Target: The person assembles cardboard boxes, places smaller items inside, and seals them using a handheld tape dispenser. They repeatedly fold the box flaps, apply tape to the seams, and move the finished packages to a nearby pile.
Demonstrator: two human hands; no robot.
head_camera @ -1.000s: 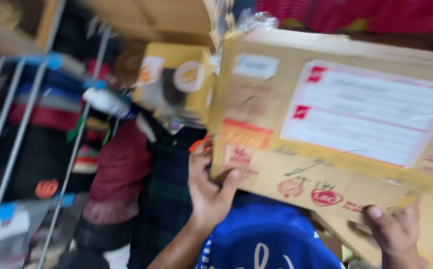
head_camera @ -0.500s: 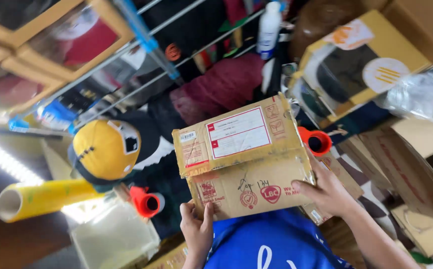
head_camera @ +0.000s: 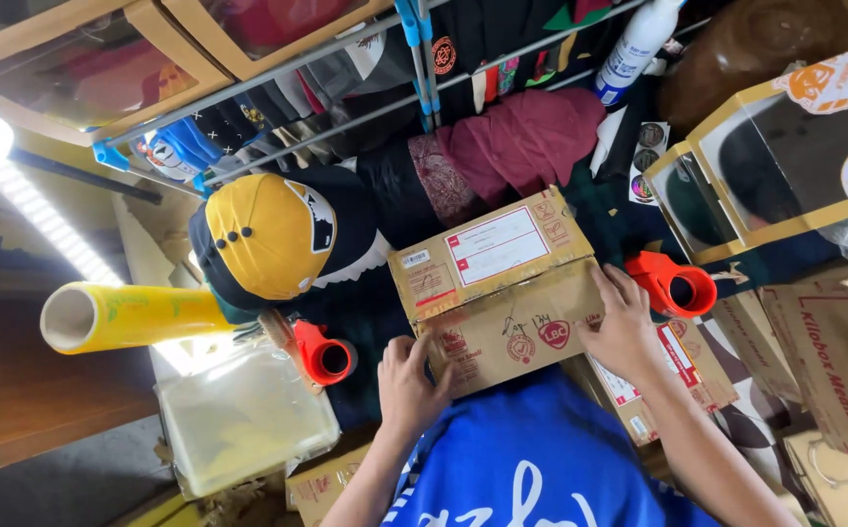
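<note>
**Holding a shut cardboard parcel at the packing spot, tape not on yet**

Standing right by this person, everything here sits around the cardboard box (head_camera: 502, 288) in the middle. It's flat on the dark work surface, just above the blue shirt (head_camera: 531, 459), label side up, flaps shut. The left hand (head_camera: 409, 381) is pressed on the box's near-left corner, fingers spread fairly wide and flat, gripping nothing. The right hand (head_camera: 624, 327) lies on the near-right edge, fingers splayed and curled over it, steadying rather than lifting.

Progress, as far as I can judge: box is closed and labelled, so the filling looks done. Sealing looks like what's left. I can't see fresh tape across the seam, and neither hand has a tool. An orange tape dispenser (head_camera: 324, 356) lies just left of the box, and a second orange dispenser (head_camera: 676, 286) sits right beside it, close to the right hand. Further left there's a yellow cap (head_camera: 263, 234) and a yellow wrap roll (head_camera: 131, 317), both untouched.
</note>
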